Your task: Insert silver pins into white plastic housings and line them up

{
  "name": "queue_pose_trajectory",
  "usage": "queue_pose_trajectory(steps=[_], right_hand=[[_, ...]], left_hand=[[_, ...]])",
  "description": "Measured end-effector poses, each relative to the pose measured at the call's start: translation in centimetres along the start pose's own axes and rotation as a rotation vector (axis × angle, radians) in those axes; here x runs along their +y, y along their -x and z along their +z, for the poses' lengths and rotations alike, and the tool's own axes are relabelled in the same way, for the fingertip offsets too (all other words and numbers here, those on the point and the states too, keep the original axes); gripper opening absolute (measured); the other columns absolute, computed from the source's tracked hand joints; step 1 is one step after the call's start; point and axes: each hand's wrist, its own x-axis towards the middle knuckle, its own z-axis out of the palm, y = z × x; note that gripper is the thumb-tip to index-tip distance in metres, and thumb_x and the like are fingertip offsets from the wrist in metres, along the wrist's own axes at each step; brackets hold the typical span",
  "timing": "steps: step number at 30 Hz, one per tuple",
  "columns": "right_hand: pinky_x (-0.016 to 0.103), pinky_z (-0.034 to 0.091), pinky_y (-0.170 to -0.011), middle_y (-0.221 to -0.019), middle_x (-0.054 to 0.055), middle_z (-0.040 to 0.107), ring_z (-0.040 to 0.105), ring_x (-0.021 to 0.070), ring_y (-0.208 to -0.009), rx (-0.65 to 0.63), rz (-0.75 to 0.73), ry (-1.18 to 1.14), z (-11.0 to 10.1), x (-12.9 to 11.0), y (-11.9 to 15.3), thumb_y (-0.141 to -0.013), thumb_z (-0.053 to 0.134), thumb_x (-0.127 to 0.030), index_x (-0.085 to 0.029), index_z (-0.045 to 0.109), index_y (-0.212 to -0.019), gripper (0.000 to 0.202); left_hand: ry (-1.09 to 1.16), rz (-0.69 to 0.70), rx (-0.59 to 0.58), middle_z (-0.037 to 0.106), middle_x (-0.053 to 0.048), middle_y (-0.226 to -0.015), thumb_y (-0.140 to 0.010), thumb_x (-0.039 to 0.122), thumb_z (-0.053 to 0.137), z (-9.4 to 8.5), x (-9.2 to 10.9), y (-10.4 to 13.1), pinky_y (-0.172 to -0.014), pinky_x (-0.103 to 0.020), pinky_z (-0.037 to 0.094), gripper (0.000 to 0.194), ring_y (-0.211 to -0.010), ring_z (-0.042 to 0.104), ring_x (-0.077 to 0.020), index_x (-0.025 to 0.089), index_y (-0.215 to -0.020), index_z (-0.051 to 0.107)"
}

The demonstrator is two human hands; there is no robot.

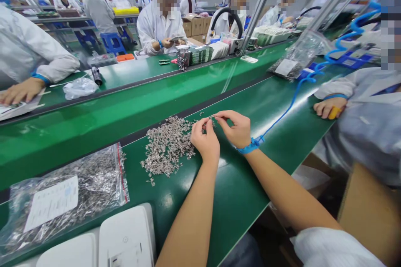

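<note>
Just right of a loose pile of small metal parts [169, 146], my left hand [205, 137] is closed, thumb and forefinger pinched on a tiny metal part. My right hand [234, 128], with a blue wristband [250, 146] and coiled cord, is pinched too, its fingertips almost touching the left ones. What the right fingertips hold is too small to make out. Both hands are above the green work surface [169, 196]. To the left of the pile lies a clear bag [100, 175] full of similar metal parts with a white label [52, 203].
White plastic housings [125, 233] stand at the lower left. A green conveyor belt [94, 114] runs beyond the pile. At the right, another person's hand [328, 106] holds something yellow. A second bag of parts [294, 60] lies farther back. Several people in white work across the belt.
</note>
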Motion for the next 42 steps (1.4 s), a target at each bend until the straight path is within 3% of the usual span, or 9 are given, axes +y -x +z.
queue_pose_trajectory(steps=[3, 6, 14, 21, 26, 34, 42], right_hand=[[0.038, 0.054, -0.077, -0.087, 0.005, 0.073, 0.065, 0.0212, -0.075, -0.043, -0.008, 0.07, -0.1, -0.2, 0.0, -0.093, 0.059, -0.032, -0.025, 0.07, -0.086, 0.015], [0.036, 0.052, -0.075, -0.082, 0.005, 0.07, 0.062, 0.0207, -0.073, -0.079, -0.024, 0.119, -0.2, -0.3, 0.0, -0.094, 0.056, -0.031, -0.024, 0.068, -0.084, 0.017], [0.032, 0.05, -0.073, -0.084, 0.005, 0.071, 0.064, 0.0194, -0.076, -0.129, -0.127, 0.14, -0.4, -0.1, -0.1, -0.094, 0.053, -0.02, -0.022, 0.065, -0.085, 0.015], [0.032, 0.051, -0.068, -0.079, 0.003, 0.071, 0.064, 0.0186, -0.07, -0.146, -0.036, 0.144, -0.2, 0.1, -0.1, -0.09, 0.057, -0.023, -0.023, 0.066, -0.083, 0.011], [0.031, 0.052, -0.063, -0.073, 0.002, 0.069, 0.064, 0.0174, -0.066, -0.182, 0.102, -0.056, -0.3, -0.4, -0.2, -0.085, 0.065, -0.026, -0.022, 0.065, -0.08, 0.006], [0.03, 0.051, -0.059, -0.072, 0.003, 0.068, 0.063, 0.0169, -0.066, -0.234, 0.331, -0.299, 0.0, 0.3, -0.1, -0.081, 0.072, -0.037, -0.02, 0.065, -0.079, 0.018], [0.029, 0.05, -0.062, -0.071, 0.001, 0.064, 0.059, 0.0143, -0.066, -0.233, 0.447, -0.463, -0.2, -0.1, -0.5, -0.077, 0.075, -0.036, -0.019, 0.064, -0.077, 0.02]], left_hand=[[0.052, -0.061, -0.001, 0.073, -0.003, -0.086, -0.086, 0.024, 0.064, 0.1, 0.0, 0.0, -0.075, -0.027, 0.052, 0.015, -0.078, 0.068, -0.014, 0.019, -0.1, 0.065], [0.059, -0.079, 0.003, 0.074, -0.002, -0.082, -0.084, 0.021, 0.067, 0.1, 0.2, 0.1, -0.078, -0.028, 0.053, 0.016, -0.078, 0.069, -0.0144, 0.02, -0.1, 0.063], [-0.05, -0.011, -0.022, 0.076, -0.001, -0.084, -0.083, 0.018, 0.068, 0.0, 0.3, 0.3, -0.079, -0.028, 0.053, 0.015, -0.081, 0.071, -0.0156, 0.021, -0.098, 0.064], [-0.188, 0.132, -0.025, 0.075, -0.003, -0.087, -0.089, 0.019, 0.062, -0.1, 0.1, 0.6, -0.078, -0.029, 0.052, 0.006, -0.083, 0.071, -0.0168, 0.022, -0.094, 0.064], [-0.318, 0.315, -0.009, 0.072, -0.006, -0.087, -0.094, 0.021, 0.053, -0.4, -0.4, 0.4, -0.082, -0.033, 0.05, 0.01, -0.083, 0.067, -0.0187, 0.021, -0.092, 0.063], [-0.406, 0.358, 0.016, 0.067, -0.005, -0.078, -0.096, 0.021, 0.05, -0.3, -0.9, 0.6, -0.078, -0.033, 0.047, 0.011, -0.076, 0.063, -0.0186, 0.021, -0.09, 0.059], [-0.489, 0.424, -0.068, 0.063, -0.004, -0.072, -0.098, 0.022, 0.047, -0.4, -0.8, 0.8, -0.077, -0.033, 0.043, 0.016, -0.072, 0.061, -0.0187, 0.02, -0.086, 0.058]])
